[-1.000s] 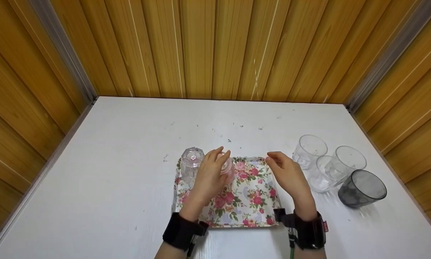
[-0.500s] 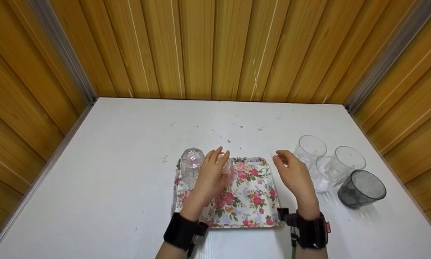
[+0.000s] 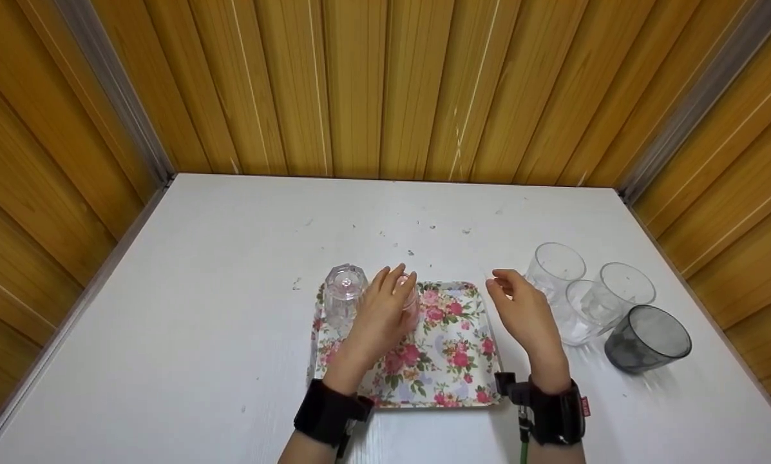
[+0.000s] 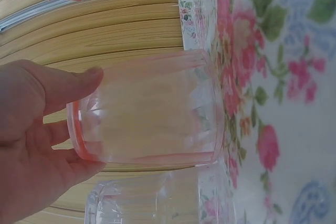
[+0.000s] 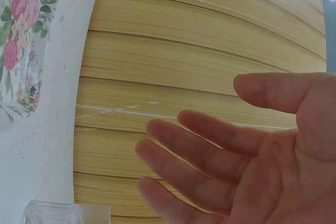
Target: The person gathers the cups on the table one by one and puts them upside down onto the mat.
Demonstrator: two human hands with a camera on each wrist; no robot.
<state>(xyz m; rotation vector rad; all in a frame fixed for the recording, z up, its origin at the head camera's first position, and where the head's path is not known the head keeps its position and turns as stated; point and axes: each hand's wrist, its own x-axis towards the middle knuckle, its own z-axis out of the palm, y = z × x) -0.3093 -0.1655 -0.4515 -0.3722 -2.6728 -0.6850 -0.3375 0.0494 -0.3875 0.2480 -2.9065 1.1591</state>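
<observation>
One pink glass (image 4: 149,108) stands within the left hand (image 3: 380,312).

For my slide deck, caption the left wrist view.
Left hand gripping a pink glass on a flowered tray, with a clear glass beside it.

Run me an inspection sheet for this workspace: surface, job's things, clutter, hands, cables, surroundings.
Surface: white table, small dark marks.
Job's things: floral tray bearing an inverted clear glass and a pink glass; to its right, three clear glasses and a grey glass, upright.
Clutter: nothing seen.
Hands: left hand grips the pink glass; right hand holds nothing, fingers apart from the thumb.
Cables: green cable by the right wristband.
Surroundings: wood-look panelled walls, grey corner posts.
</observation>
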